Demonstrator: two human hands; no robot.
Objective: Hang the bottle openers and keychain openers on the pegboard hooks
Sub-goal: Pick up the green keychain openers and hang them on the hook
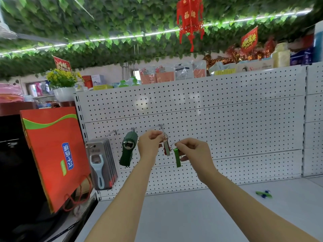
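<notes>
The right hand (pixel 191 150) pinches the key ring of a green keychain opener (pixel 178 158) between thumb and fingertips; the opener hangs straight down below the grip. The left hand (pixel 150 142) is closed in a fingertip pinch at the front end of the third hook (pixel 161 127), touching the rings of the keychain openers (pixel 167 147) already hung there; whether it holds the hook tip or one of those rings cannot be told. Both forearms are raised and reach forward toward the pegboard (pixel 218 119), wrists level with each other.

Step in hand, as judged: loading the green keychain opener onto the third hook. The opener is just right of that hook and slightly below its tip, not yet threaded. The next move calls for raising the ring to tip height, turning its opening to face the tip, and sliding it back along the wire while the left hand steadies the hook or the hung pieces.

Left of the third hook, a dark green bottle opener (pixel 128 149) hangs from its own hook; further left hangs a stack of carded openers (pixel 100 163). Well right of the third hook and below it, a green and blue item (pixel 264 194), probably another keychain opener, lies on the shelf (pixel 192 215).
</notes>
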